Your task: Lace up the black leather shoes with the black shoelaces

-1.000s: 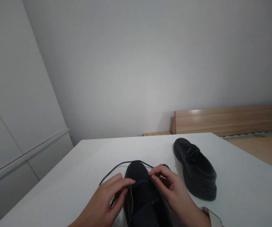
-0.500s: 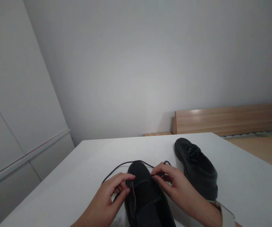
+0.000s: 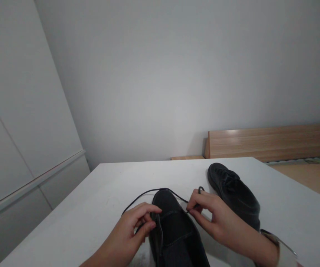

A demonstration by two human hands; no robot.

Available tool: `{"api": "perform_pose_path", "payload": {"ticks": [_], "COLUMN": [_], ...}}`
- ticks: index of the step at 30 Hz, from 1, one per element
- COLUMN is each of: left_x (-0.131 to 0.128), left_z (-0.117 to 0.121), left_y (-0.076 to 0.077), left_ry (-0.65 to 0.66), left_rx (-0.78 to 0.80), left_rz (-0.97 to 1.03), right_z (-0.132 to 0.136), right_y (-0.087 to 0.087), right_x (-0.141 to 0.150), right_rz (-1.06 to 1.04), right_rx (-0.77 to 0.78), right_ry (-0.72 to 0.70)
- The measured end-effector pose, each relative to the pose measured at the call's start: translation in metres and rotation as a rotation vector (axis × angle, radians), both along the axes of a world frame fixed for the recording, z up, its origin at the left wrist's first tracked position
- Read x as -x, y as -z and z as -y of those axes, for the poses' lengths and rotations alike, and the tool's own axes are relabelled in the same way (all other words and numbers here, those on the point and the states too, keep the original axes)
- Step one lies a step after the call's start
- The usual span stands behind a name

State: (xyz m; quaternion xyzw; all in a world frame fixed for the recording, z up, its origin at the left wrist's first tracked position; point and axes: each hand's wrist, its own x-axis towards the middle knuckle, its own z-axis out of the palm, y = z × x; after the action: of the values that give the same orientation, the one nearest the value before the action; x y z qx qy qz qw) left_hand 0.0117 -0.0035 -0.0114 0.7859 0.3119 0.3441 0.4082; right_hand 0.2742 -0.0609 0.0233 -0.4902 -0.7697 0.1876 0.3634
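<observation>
A black shoe (image 3: pixel 173 230) lies on the white table (image 3: pixel 98 200) right in front of me, toe pointing away. A thin black lace (image 3: pixel 146 193) arcs around its toe. My left hand (image 3: pixel 133 226) is closed, pinching the shoe's left upper edge where the lace enters. My right hand (image 3: pixel 212 218) is closed too, pinching the lace's other end just right of the toe. A second black shoe (image 3: pixel 235 193) rests on the table to the right, behind my right hand.
A white cabinet (image 3: pixel 15 141) stands along the left side. A wooden board (image 3: pixel 271 141) leans at the base of the back wall, with wood flooring to the right of the table.
My right hand has moved off the shoe's upper to the right, drawing the lace end with it. The left hand has stayed at the shoe's left edge.
</observation>
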Motion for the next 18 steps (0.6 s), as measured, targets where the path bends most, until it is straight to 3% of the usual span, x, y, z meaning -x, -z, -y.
{"api": "perform_pose_path", "payload": {"ticks": [4,10,18], "left_x": [0.001,0.002,0.004], "left_z": [0.001,0.001,0.001], "left_y": [0.001,0.001,0.004], "left_ry": [-0.005,0.000,0.011], "left_rx": [-0.087,-0.090,-0.110], "left_rz": [-0.049,-0.077,-0.095], "right_z": [-0.001,-0.007,-0.006], "right_y": [0.003,0.013,0.009], "right_x": [0.003,0.008,0.005], "right_rz": [-0.064,-0.271,-0.402], "right_rx": [0.038,0.143,0.286], "right_ry": [-0.009,0.038,-0.047]}}
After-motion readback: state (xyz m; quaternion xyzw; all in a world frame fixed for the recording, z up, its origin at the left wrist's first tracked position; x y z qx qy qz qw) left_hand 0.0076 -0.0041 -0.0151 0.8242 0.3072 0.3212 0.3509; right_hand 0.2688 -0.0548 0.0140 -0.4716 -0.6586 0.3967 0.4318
